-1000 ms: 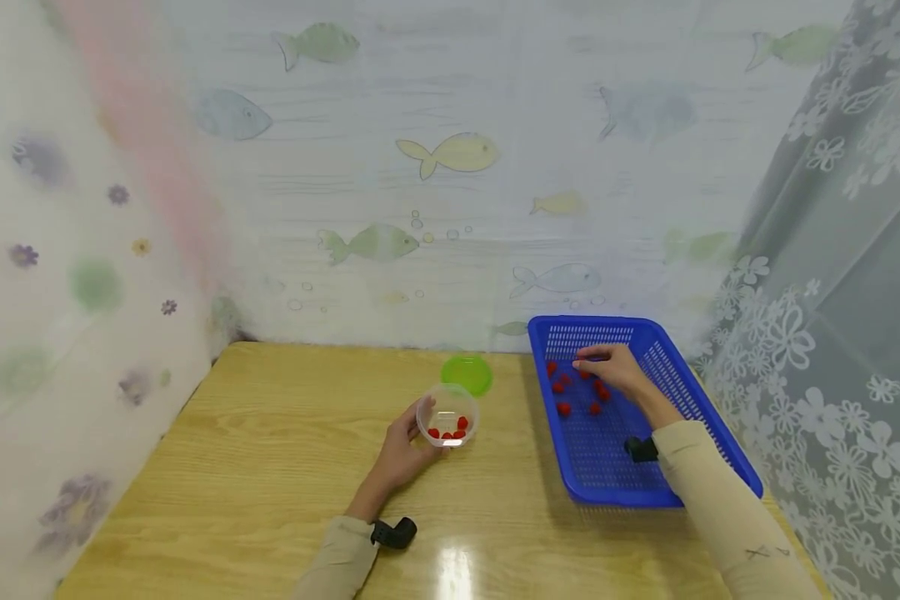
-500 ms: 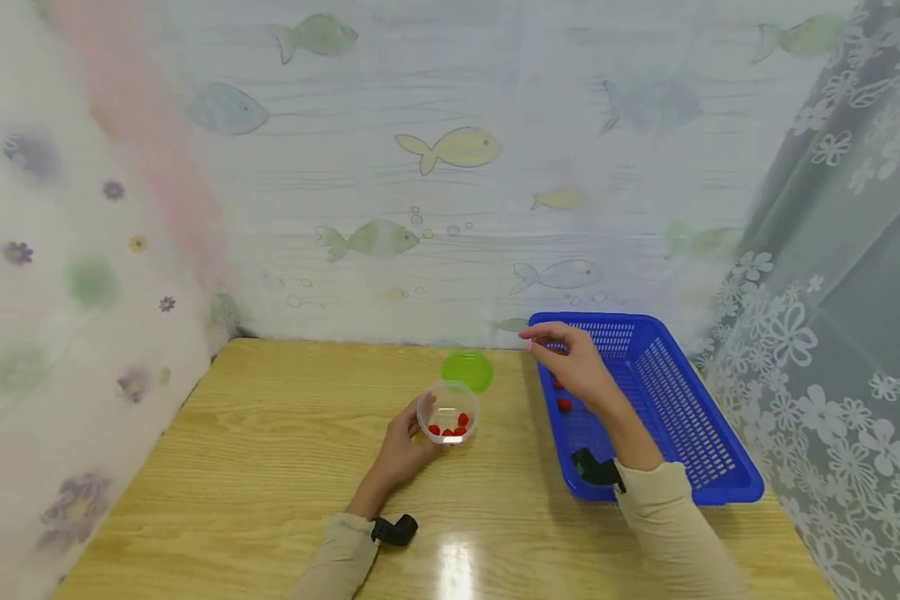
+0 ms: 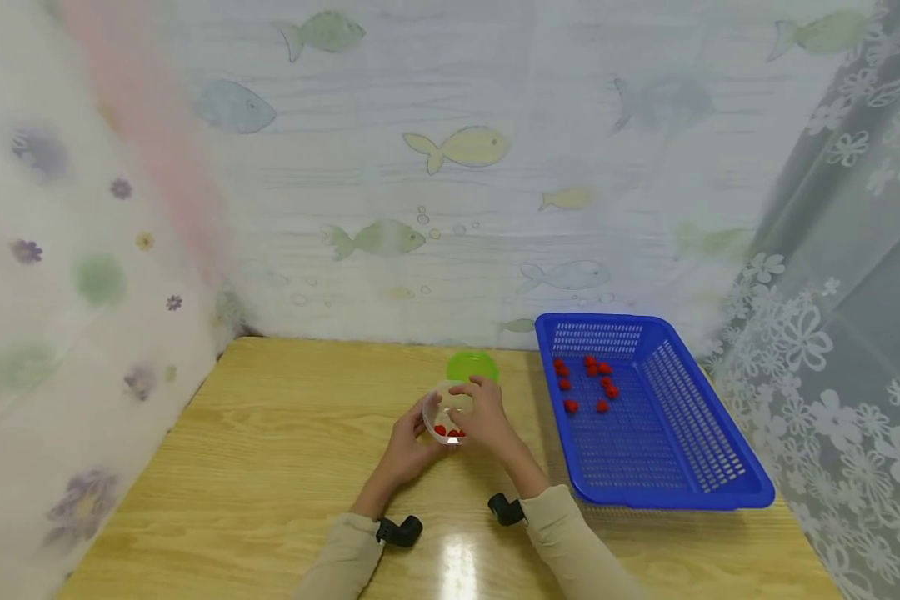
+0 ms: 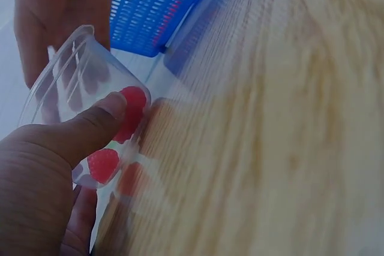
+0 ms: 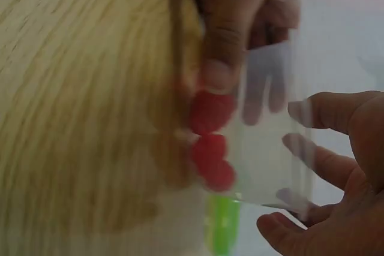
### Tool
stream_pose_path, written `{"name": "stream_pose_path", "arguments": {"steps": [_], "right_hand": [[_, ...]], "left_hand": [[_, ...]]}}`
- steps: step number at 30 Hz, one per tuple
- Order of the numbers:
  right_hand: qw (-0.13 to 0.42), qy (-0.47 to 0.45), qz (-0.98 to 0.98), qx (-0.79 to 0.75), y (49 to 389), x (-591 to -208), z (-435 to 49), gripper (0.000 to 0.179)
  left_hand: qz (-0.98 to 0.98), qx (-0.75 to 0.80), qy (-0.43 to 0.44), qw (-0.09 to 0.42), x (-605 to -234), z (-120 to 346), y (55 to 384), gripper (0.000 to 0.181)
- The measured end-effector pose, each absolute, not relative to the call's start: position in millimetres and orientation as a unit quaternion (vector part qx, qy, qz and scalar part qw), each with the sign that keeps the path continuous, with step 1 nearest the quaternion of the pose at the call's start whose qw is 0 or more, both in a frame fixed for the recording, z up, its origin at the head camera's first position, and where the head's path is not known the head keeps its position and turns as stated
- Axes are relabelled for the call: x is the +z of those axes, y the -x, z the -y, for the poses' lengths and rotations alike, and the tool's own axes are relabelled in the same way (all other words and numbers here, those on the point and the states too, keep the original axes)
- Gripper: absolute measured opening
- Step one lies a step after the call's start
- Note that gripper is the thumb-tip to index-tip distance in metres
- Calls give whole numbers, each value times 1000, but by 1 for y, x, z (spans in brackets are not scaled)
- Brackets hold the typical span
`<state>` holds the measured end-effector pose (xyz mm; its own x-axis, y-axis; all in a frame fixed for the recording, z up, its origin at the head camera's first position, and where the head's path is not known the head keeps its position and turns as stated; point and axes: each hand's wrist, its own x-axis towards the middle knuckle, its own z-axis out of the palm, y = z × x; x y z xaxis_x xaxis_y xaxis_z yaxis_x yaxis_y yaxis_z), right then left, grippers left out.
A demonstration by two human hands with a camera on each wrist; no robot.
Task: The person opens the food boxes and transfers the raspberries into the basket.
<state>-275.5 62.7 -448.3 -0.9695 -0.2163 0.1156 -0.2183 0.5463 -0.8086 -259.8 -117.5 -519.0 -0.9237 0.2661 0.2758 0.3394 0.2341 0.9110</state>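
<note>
With thumb and fingers around its side, my left hand (image 3: 403, 454) holds a clear plastic cup (image 3: 437, 408), tilted in the head view. Several red raspberries (image 5: 211, 112) lie at its bottom; one raspberry (image 4: 103, 165) shows through the wall in the left wrist view. My right hand (image 3: 489, 419) is over the cup's mouth. In the right wrist view its fingers (image 5: 327, 160) are spread and slightly bent at the rim, and I see no raspberry between them. Part of the cup is hidden behind the right hand in the head view.
A blue plastic basket (image 3: 637, 467) stands on the right of the wooden table (image 3: 270, 467), with several raspberries (image 3: 606, 387) towards its back left. A round green lid (image 3: 468, 365) lies behind the cup. A fish-patterned curtain (image 3: 375, 292) hangs along the table's back edge.
My right hand has moved left from inside the basket to the cup's mouth, uncovering the raspberries in the basket. The left hand has held the cup in nearly the same place.
</note>
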Motion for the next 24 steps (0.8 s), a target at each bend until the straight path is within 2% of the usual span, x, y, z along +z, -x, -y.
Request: {"name": "stream_pose_path", "arguments": {"steps": [12,24], "right_hand": [[-7,-146,902,406,289,-472,-53,28],[-26,-159,903,398,290,-463,-52,14]], "left_hand": [[789,-589,174,27,-519,118,261,91],[784,-599,163,20,-519,118,260,93]]}}
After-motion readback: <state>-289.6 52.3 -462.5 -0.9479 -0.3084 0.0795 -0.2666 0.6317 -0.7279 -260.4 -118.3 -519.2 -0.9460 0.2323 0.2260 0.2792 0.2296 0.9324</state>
